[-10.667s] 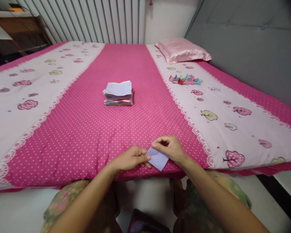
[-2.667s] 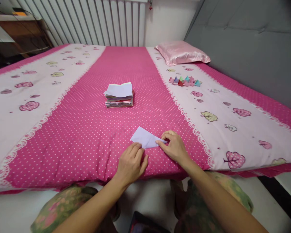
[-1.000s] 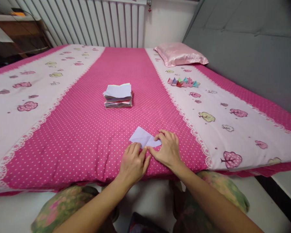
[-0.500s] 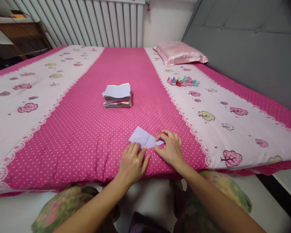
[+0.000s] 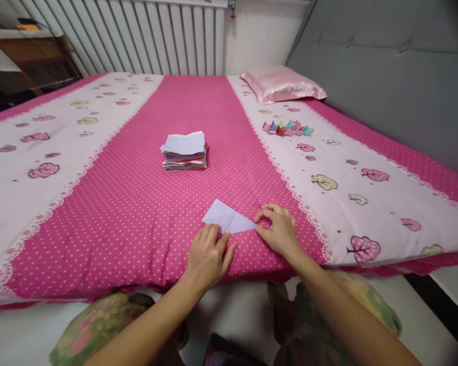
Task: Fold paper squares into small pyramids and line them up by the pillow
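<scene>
A lilac sheet of origami paper (image 5: 226,215), folded to a point on its right side, lies near the front edge of the bed. My left hand (image 5: 208,254) presses its fingertips on the lower left edge of the paper, thumb held apart. At the pointed right end, the thumb and index finger of my right hand (image 5: 278,230) pinch the tip. Creases run across the paper's surface. The fingers of my left hand cover part of its lower edge.
Farther back on the pink dotted bedspread (image 5: 191,101) stands a stack of paper sheets (image 5: 183,151). Several small folded paper pieces (image 5: 287,128) in mixed colours lie to the right, in front of a pink pillow (image 5: 282,84). A grey headboard (image 5: 389,76) rises along the right side.
My right hand has slid to the right along the paper to its pointed tip, uncovering more of that end. My left hand has stayed in place.
</scene>
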